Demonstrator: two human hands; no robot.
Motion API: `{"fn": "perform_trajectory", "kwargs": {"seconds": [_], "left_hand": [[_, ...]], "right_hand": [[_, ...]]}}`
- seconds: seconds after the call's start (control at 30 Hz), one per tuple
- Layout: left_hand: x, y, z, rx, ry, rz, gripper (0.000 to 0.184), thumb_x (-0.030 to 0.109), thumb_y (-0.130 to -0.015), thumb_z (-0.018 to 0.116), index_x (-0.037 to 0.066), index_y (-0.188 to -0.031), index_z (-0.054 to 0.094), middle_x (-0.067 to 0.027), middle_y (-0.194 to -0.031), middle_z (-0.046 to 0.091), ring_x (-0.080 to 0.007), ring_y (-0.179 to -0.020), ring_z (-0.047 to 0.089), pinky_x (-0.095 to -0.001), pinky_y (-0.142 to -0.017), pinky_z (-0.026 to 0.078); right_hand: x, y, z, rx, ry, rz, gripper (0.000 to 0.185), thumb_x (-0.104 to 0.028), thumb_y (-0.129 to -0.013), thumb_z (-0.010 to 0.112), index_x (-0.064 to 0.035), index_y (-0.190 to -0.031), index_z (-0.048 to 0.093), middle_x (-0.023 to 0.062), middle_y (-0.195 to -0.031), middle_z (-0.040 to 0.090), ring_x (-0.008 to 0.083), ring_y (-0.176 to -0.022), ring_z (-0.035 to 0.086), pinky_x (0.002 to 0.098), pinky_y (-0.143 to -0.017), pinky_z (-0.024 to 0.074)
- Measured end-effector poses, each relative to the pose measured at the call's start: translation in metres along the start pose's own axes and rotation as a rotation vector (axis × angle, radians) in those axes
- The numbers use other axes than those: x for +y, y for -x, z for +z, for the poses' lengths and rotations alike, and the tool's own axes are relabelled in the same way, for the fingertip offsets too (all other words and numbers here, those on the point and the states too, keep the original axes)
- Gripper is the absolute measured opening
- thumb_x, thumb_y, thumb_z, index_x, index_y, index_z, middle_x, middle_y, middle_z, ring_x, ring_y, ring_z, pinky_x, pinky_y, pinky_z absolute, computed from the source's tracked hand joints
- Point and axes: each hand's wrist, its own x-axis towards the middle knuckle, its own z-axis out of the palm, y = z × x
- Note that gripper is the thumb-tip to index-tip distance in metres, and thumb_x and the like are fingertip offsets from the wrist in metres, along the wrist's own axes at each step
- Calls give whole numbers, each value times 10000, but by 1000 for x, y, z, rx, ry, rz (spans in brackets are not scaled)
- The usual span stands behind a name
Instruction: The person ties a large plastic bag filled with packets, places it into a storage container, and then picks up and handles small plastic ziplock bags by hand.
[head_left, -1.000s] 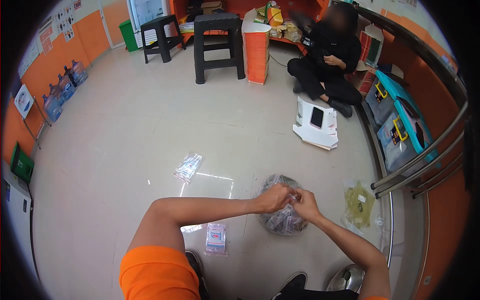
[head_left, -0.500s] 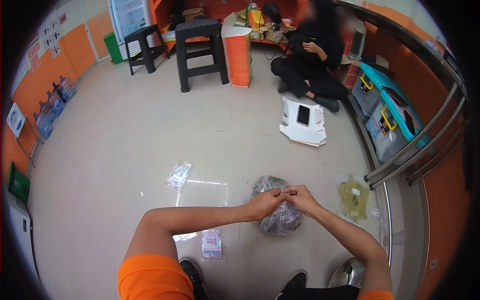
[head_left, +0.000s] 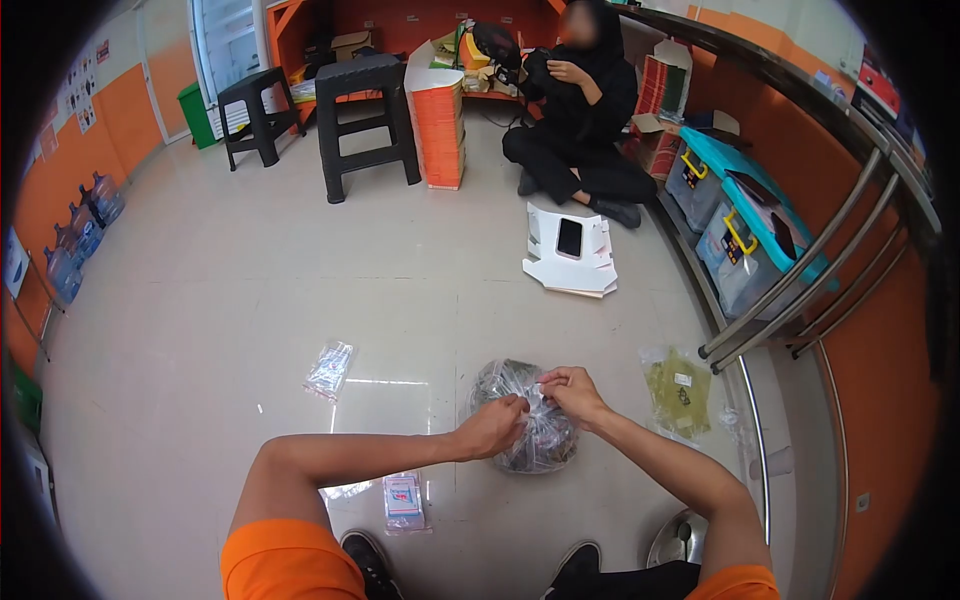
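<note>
Here, the left hand [head_left: 492, 428] and right hand [head_left: 576, 397] pinch one stuffed bag [head_left: 546, 436] in their fingers [head_left: 553, 376]; two packets [head_left: 404, 498] lie on the floor [head_left: 300, 300].

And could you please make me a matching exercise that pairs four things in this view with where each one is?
1. filled plastic bag
2. phone
3. metal bowl
4. green bin

A. on the floor, right of the right shoe
B. at the fingertips of the left hand and right hand
C. beside the fridge
D. on the white cardboard

Pairs: 1-B, 2-D, 3-A, 4-C
</note>
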Motion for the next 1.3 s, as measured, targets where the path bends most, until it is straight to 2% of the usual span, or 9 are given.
{"fn": "perform_trajectory", "kwargs": {"seconds": [0.13,0.23,0.33,0.57,0.87,0.97,1.07,1.17,1.3], "left_hand": [[-1,-9,-10,69,51,-12,250,130,-868,660,-59,-1015,589,-239,-956,635,-402,-888,631,-456,-779,509],[-3,-19,-10,52,96,-66,266,147,-856,680,-48,-1024,613,-235,-932,652,-407,-902,633,-455,-792,508],[-2,-22,-12,42,94,-80,263,155,-855,685,-40,-1018,620,-231,-931,656,-403,-914,634,-451,-795,509],[-10,-16,-12,-120,21,-55,250,164,-858,695,-29,-1001,624,-242,-942,668,-394,-909,651,-456,-794,516],[-17,-21,-16,-156,-8,-100,233,171,-846,708,-24,-943,628,-230,-917,677,-395,-885,659,-454,-780,522],[-21,-23,-16,-181,-83,-26,218,176,-835,715,-14,-909,636,-219,-871,664,-399,-842,650,-459,-759,517],[-25,-25,-22,-224,-132,-8,197,173,-839,694,-6,-895,635,-206,-863,658,-404,-840,642,-474,-770,510],[-31,-28,-28,-255,-102,31,201,186,-844,688,-1,-903,640,-201,-854,651,-398,-857,639,-472,-776,511],[-34,-25,-28,-215,-269,241,216,223,-886,662,13,-851,623,-157,-805,637,-352,-808,643,-456,-746,509]], "right_hand": [[-24,23,1,-209,348,-264,222,-43,-812,647,42,-1017,663,127,-868,674,199,-781,644,333,-704,517],[-27,26,8,-208,787,-525,240,-38,-795,621,45,-1018,653,203,-885,663,345,-862,645,436,-782,508],[-29,23,6,-242,829,-503,221,-26,-779,600,49,-977,664,259,-924,645,437,-954,604,498,-851,476],[-39,21,-6,-243,865,-518,157,-14,-773,593,77,-881,660,282,-916,642,449,-881,634,497,-822,499],[-37,29,2,-229,847,-499,136,-80,-791,635,49,-835,633,234,-892,638,406,-888,623,461,-786,502],[-31,26,1,-240,922,-585,188,-135,-812,669,47,-843,633,205,-800,630,343,-801,641,421,-734,507],[-41,29,-1,-453,696,-175,238,-203,-861,679,32,-858,646,125,-665,575,253,-639,593,397,-640,493],[-33,33,-3,-505,534,1,325,-318,-905,679,-2,-834,656,24,-581,498,143,-555,513,351,-558,446],[-34,33,-11,-562,538,-13,351,-371,-918,668,-32,-825,666,0,-626,486,115,-603,509,333,-559,429]]}}
